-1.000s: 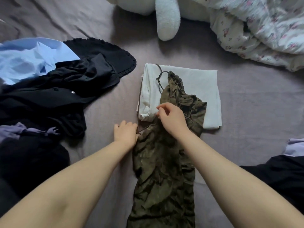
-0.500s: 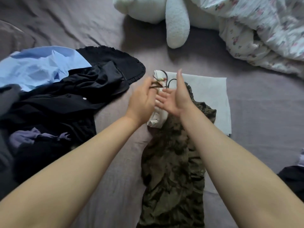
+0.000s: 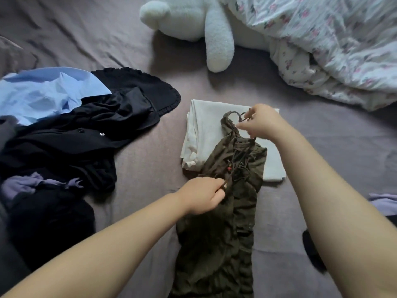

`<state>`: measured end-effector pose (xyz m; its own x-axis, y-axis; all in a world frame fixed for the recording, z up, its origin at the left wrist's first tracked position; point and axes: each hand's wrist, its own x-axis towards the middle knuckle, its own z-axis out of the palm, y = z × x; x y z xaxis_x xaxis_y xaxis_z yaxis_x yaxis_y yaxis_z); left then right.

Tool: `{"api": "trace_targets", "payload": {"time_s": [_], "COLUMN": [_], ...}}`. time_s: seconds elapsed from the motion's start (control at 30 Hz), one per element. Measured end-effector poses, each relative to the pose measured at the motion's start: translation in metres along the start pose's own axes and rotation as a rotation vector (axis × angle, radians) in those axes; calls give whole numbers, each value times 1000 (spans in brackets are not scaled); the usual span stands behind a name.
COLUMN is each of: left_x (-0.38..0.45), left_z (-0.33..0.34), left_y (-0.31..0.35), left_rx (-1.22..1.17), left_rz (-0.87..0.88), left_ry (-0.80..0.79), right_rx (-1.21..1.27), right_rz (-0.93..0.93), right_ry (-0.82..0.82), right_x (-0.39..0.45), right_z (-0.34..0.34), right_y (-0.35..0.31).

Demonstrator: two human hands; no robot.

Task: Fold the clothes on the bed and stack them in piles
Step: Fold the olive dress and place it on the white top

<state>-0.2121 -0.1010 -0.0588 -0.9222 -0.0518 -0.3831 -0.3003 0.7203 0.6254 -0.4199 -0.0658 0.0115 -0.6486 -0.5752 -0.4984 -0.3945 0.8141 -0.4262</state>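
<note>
A crumpled olive-green strappy garment lies lengthwise on the bed, its top end resting on a folded white cloth. My right hand pinches the garment's thin strap at the far end, over the white cloth. My left hand grips a cord with small beads at the garment's left edge, near its middle. Left of them sprawls an unfolded heap: a light blue shirt, black buttoned clothes and a lilac piece.
A white plush toy lies at the head of the grey-mauve bed sheet. A floral duvet is bunched at the top right. A lilac item and dark cloth show at the right edge.
Both hands were raised together over the cloth's near-left corner. Now my right hand has moved right onto the strap, and my left hand has dropped back to the garment's left edge.
</note>
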Motion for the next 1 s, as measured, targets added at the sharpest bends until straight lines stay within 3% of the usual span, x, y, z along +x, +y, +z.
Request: {"api": "trace_targets", "payload": {"time_s": [0.1,0.27,0.4,0.47,0.57,0.63,0.73,0.87,0.93,1.0], "left_x": [-2,-1,15,28,56,82,119,144,153,158], "left_z": [20,49,28,4,-26,-38,-44,-42,-43,-40], "left_y": [6,11,0,-5,-10,-16,-24,-21,-16,-17], "left_rx": [4,34,51,-70,-108,-227,-581,-782,-936,-933], "left_rz": [-1,13,-59,-153,-302,-425,-576,-628,-680,-660], "left_ry": [9,-203,-383,-213,322,513,501,346,286,208], "right_rx": [35,183,-97,-76,96,115,76,-23,29,161], "right_rz": [17,47,-12,-18,43,104,151,168,135,55], "right_ry": [-50,-315,-657,-562,-15,74,-25,6,-12,18], "right_x": [-14,-29,-35,-26,4,23,42,52,50,44], "right_z": [16,44,36,31,34,44,62,77,76,70], "right_y": [21,50,65,72,81,83,82,82,84,88]}}
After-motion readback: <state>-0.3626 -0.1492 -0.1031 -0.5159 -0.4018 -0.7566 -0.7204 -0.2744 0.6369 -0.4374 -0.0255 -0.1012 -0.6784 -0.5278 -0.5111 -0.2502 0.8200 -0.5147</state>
